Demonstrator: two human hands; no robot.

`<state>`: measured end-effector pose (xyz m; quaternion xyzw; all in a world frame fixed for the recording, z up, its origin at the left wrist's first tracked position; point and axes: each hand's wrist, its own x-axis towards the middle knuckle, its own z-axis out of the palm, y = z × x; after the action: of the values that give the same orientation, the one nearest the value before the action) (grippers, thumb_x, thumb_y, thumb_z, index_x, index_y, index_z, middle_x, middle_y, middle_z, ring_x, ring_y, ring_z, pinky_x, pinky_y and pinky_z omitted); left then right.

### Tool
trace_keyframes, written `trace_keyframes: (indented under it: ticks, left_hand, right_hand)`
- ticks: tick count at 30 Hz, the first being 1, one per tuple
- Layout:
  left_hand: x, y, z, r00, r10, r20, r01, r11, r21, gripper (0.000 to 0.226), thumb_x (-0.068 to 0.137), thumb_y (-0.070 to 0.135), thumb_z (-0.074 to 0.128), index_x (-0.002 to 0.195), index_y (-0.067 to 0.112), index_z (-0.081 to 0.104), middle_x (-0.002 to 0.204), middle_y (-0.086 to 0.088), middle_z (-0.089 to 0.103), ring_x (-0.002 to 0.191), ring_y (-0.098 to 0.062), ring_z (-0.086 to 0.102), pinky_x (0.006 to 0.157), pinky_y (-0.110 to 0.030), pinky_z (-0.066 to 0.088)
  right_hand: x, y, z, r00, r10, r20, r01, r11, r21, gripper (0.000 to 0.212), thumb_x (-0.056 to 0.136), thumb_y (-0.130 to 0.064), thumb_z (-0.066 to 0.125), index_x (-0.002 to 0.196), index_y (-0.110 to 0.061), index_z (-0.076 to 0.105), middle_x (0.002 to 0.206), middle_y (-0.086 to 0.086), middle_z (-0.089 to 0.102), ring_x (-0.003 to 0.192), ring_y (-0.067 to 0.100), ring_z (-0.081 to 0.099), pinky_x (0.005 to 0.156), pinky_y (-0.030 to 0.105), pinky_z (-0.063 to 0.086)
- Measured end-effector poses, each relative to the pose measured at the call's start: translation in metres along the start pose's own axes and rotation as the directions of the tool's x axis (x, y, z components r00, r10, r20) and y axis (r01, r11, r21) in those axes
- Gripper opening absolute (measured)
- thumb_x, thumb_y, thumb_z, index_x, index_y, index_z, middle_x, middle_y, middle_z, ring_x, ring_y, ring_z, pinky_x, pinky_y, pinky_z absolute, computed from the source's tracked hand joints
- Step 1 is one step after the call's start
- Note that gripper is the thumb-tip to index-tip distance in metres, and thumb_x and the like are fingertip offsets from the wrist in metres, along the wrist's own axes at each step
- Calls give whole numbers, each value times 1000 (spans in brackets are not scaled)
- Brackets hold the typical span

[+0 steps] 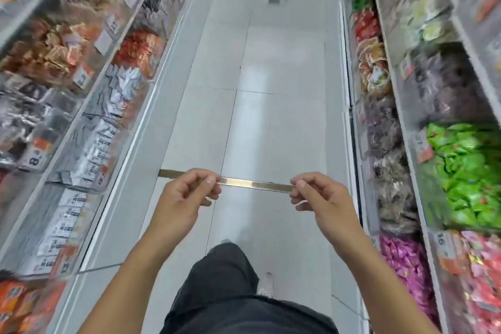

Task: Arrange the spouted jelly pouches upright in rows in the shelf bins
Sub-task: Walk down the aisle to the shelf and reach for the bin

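Two hands forward, no spouted jelly pouch in either; stock not yet reached.

Fingers of the left hand (187, 192) and right hand (320, 198) are curled, thumb tip to forefinger tip. Each pinch lines up with a thin brass-coloured strip (254, 184) that crosses the floor (271, 116), and whether it is held or merely lies behind cannot be told. Shelf bins left (81, 160) and right (406, 160) hold blurred packets, with no spouted pouches made out among them. Handling, as judged: pouches are likely soft-walled, light to moderate in weight, with slick film and a sagging body. Best taken at the stiff spout or cap, or by both side seams, and set on the base gusset so that each row leans on the last.
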<state>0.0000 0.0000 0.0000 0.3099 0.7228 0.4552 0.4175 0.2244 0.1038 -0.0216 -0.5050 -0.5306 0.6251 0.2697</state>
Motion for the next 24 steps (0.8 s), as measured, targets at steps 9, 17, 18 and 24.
trace_keyframes:
  ticks: [9,17,18,24]
  left_hand:
    - [271,76,17,999,-8,40,9,999,-34,16,98,18,56,95,16,71,83,-3,71,82,-15,67,75,-27,53]
    - [511,191,117,965,25,262,-33,999,27,16,97,19,56,93,15,71,81,0,70,78,-11,66,75,-28,52]
    - [540,201,135,958,24,284,-37,998,41,16,98,19,56,93,15,71,82,0,70,78,-11,65,75,-28,52]
    - [694,271,206,977,25,211,-34,999,40,15,98,18,56,94,15,71,81,1,70,79,-10,66,75,-27,52]
  right_hand:
    - [253,-81,-14,1000,0,-30,-2,999,-47,14,95,-13,58,92,-15,72,79,9,70,76,25,67,69,30,56]
    - [447,-136,-107,966,46,-253,-32,998,58,14,95,-9,57,94,-10,71,78,10,70,75,24,67,69,33,56]
    - [476,-139,-120,962,47,-267,-29,997,69,14,95,-9,57,94,-10,71,77,10,70,75,23,67,69,32,56]
    - [664,-198,-184,985,16,-172,-12,1000,25,14,95,-12,57,94,-13,71,78,6,71,76,21,67,68,27,56]
